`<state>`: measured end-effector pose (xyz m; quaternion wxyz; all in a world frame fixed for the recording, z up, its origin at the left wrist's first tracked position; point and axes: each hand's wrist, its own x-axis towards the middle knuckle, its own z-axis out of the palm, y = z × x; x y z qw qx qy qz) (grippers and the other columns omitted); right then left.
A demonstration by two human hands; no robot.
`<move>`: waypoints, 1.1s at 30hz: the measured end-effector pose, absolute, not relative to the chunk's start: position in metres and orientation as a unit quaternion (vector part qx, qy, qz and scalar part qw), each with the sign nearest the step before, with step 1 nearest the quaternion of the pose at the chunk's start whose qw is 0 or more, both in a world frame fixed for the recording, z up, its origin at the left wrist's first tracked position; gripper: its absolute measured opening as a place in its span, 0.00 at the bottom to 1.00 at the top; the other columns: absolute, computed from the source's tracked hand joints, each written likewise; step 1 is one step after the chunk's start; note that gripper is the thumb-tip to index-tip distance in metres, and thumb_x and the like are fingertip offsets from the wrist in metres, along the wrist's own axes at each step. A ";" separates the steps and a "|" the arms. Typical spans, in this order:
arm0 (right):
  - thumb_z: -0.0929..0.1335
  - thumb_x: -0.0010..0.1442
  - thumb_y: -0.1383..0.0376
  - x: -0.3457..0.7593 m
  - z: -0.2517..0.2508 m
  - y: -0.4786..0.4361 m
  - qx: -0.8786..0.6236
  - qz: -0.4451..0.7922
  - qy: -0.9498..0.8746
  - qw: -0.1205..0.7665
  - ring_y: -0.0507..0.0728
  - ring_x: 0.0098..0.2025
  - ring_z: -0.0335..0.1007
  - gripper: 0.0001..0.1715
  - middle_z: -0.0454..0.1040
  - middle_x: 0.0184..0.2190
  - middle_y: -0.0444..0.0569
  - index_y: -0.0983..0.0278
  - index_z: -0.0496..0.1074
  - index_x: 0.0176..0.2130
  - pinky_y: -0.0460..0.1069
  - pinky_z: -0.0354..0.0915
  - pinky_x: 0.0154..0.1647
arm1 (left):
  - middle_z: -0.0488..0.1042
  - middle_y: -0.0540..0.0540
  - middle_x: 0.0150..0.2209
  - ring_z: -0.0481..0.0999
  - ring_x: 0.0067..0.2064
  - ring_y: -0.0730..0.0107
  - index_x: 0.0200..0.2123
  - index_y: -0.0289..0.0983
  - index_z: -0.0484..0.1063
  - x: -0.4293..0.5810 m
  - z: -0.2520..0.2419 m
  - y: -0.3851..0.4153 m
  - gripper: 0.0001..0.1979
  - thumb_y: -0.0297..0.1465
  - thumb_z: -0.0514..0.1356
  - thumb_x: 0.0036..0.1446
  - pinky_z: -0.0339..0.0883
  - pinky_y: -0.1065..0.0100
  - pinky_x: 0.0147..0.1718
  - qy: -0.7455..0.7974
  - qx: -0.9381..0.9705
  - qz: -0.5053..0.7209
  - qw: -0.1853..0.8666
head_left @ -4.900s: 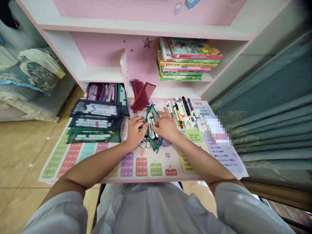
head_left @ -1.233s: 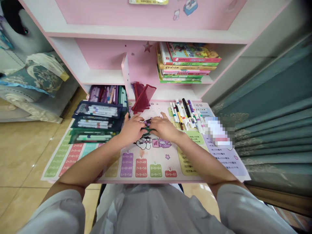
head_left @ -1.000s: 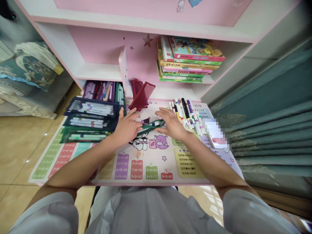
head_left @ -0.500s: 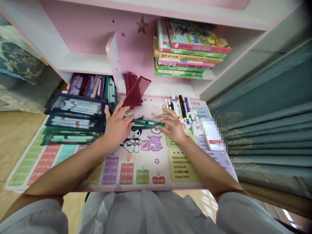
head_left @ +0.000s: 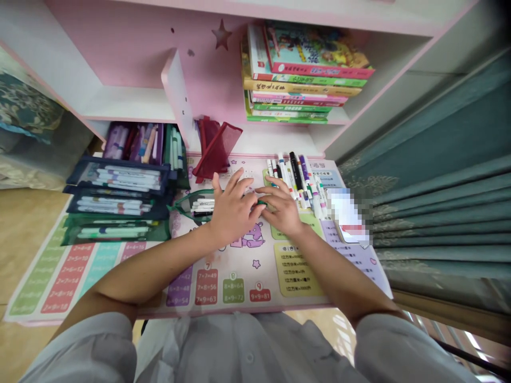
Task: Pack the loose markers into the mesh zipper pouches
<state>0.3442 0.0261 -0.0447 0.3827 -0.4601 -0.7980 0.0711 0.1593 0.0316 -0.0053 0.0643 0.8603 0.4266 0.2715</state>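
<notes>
A green mesh pencil pouch (head_left: 191,205) lies sideways on the printed desk mat (head_left: 255,266), with white markers showing through it. My left hand (head_left: 233,210) presses on the pouch's right half and hides it. My right hand (head_left: 281,205) is just beside it, its fingertips pinched on the pouch's green right end. A loose row of felt markers (head_left: 297,183) lies close above my right hand, not touching it.
Three filled pouches (head_left: 117,199) are stacked at the mat's left, a purple pen holder (head_left: 136,143) behind them. A red mesh pouch (head_left: 215,149) stands at the back. Books (head_left: 307,69) fill the shelf above. A blurred rectangle (head_left: 347,215) lies at the right, beside a teal curtain (head_left: 439,223).
The pouch was a narrow strip between my hands and now lies wider, its markers showing left of them. My left hand has slid right onto it, closer to my right hand.
</notes>
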 end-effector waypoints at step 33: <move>0.70 0.62 0.61 0.354 -0.038 0.026 -0.461 0.123 -0.796 0.373 0.65 0.67 0.61 0.06 0.82 0.43 0.47 0.56 0.79 0.34 0.68 0.63 0.64 | 0.72 0.44 0.59 0.56 0.70 0.44 0.29 0.39 0.78 0.155 0.005 0.045 0.13 0.28 0.56 0.63 0.39 0.24 0.64 0.440 0.862 0.189 0.167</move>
